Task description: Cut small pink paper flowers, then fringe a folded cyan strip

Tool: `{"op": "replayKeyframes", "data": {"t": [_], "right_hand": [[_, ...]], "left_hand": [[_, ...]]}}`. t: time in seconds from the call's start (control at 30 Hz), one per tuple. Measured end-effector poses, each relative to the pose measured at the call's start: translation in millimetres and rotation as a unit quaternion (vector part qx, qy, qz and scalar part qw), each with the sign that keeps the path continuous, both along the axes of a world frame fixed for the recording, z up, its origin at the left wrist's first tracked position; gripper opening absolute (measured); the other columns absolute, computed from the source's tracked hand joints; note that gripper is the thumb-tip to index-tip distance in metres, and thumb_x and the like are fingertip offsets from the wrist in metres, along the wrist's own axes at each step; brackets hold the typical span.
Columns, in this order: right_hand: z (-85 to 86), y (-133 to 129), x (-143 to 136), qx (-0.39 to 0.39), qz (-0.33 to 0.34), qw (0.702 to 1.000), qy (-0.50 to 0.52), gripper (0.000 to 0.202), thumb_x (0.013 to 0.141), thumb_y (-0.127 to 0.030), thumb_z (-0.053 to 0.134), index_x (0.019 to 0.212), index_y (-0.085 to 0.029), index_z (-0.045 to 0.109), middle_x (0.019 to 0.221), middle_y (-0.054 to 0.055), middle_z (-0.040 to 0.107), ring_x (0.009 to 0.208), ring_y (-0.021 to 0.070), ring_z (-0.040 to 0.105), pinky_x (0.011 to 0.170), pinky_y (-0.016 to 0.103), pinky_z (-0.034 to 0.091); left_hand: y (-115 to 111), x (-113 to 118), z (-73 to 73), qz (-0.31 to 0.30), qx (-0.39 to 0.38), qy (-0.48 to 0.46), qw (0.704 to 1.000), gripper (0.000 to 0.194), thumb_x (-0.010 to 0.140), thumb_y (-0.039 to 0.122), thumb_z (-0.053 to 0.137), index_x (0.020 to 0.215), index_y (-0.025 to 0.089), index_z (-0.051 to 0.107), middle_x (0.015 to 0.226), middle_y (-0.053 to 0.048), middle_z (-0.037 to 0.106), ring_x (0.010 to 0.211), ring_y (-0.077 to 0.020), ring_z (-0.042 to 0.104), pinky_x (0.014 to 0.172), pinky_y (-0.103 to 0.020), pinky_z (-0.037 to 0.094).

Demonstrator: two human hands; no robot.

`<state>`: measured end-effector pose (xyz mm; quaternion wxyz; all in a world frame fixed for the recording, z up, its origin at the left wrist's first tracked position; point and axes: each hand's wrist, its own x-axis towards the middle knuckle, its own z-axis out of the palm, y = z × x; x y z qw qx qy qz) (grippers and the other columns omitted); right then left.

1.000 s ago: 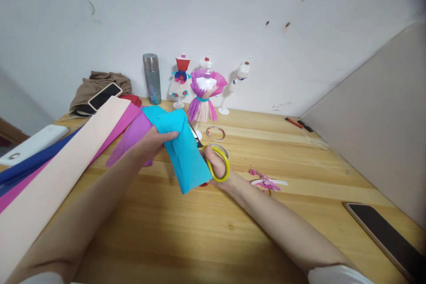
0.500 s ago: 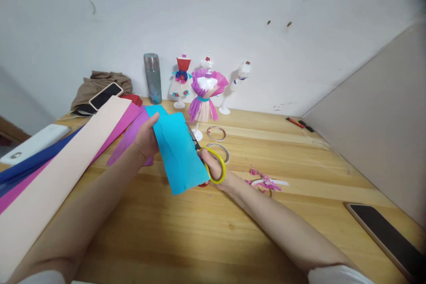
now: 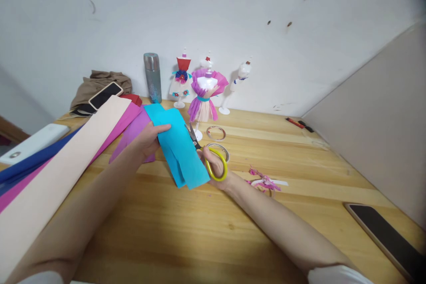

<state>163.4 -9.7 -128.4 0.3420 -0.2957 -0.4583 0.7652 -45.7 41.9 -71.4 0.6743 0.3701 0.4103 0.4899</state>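
A folded strip of turquoise crepe paper (image 3: 179, 142) hangs in front of me above the table. My left hand (image 3: 149, 140) grips its left edge, thumb lying on top and the other fingers hidden beneath. My right hand (image 3: 214, 166) holds yellow-handled scissors (image 3: 216, 163) at the paper's right edge. Their dark blades point up and away from me and stand slightly apart; I cannot tell whether they touch the paper. Purple crepe paper (image 3: 131, 135) lies under my left wrist.
Small dress stands, one in a purple and pink paper dress (image 3: 203, 97), stand by the wall beside a thermos (image 3: 153, 79). Tape rolls (image 3: 216, 133) lie before them. Long pale paper (image 3: 66, 164) covers the left side. A phone (image 3: 382, 235) is at right, near pink scraps (image 3: 264, 180).
My left thumb has slid further onto the turquoise paper. The paper's layers have shifted, and a gap shows between them at the lower end. The scissor blades have opened a little.
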Motion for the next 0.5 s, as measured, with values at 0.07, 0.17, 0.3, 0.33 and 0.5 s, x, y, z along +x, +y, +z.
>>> {"op": "replayKeyframes", "data": {"t": [0.07, 0.17, 0.3, 0.33, 0.5], "right_hand": [[1.5, 0.0, -0.2, -0.009, -0.003, 1.000, 0.021, 0.067, 0.075, -0.084, 0.064, 0.085, -0.019, 0.073, 0.063, 0.006, 0.067, 0.051, 0.0180, 0.059, 0.045, 0.028, 0.046], [4.9, -0.5, -1.8, 0.006, -0.006, 0.998, 0.057, 0.064, 0.072, -0.083, 0.069, 0.085, -0.020, 0.072, 0.062, 0.003, 0.063, 0.054, 0.0176, 0.058, 0.049, 0.028, 0.045], [5.4, -0.7, -1.4, 0.013, 0.010, 0.999, 0.048, 0.064, 0.073, -0.085, 0.066, 0.075, -0.021, 0.068, 0.056, 0.002, 0.059, 0.049, 0.0167, 0.055, 0.045, 0.027, 0.042], [4.3, -0.5, -0.6, 0.011, 0.011, 0.999, 0.044, 0.065, 0.072, -0.086, 0.066, 0.072, -0.021, 0.067, 0.053, 0.002, 0.058, 0.047, 0.0160, 0.054, 0.043, 0.026, 0.041], [-1.6, 0.1, 3.1, 0.035, 0.044, 0.998, 0.023, 0.074, 0.075, -0.092, 0.056, 0.055, -0.020, 0.059, 0.042, 0.002, 0.053, 0.039, 0.0137, 0.048, 0.039, 0.026, 0.038]], "left_hand": [[0.1, -0.2, -1.1, -0.007, 0.004, -0.002, 1.000, 0.042, 0.074, 0.025, 0.085, 0.112, 0.014, 0.074, 0.114, -0.017, 0.081, 0.125, -0.0413, 0.068, 0.106, -0.055, 0.057], [-0.2, 0.0, -1.5, -0.016, 0.008, 0.000, 1.000, 0.041, 0.074, 0.027, 0.086, 0.110, 0.014, 0.074, 0.114, -0.017, 0.081, 0.126, -0.0418, 0.067, 0.106, -0.055, 0.057], [-1.0, -0.1, 0.4, 0.000, 0.031, 0.003, 1.000, 0.043, 0.073, 0.028, 0.087, 0.112, 0.014, 0.074, 0.117, -0.016, 0.080, 0.126, -0.0411, 0.067, 0.106, -0.054, 0.058], [-1.1, -0.6, 1.1, 0.002, 0.034, 0.005, 0.999, 0.044, 0.073, 0.029, 0.087, 0.112, 0.014, 0.074, 0.117, -0.016, 0.080, 0.126, -0.0413, 0.067, 0.105, -0.054, 0.058], [1.1, -5.7, 2.3, -0.019, 0.044, 0.021, 0.999, 0.048, 0.074, 0.036, 0.085, 0.115, 0.013, 0.075, 0.121, -0.019, 0.078, 0.126, -0.0431, 0.067, 0.103, -0.055, 0.059]]}}
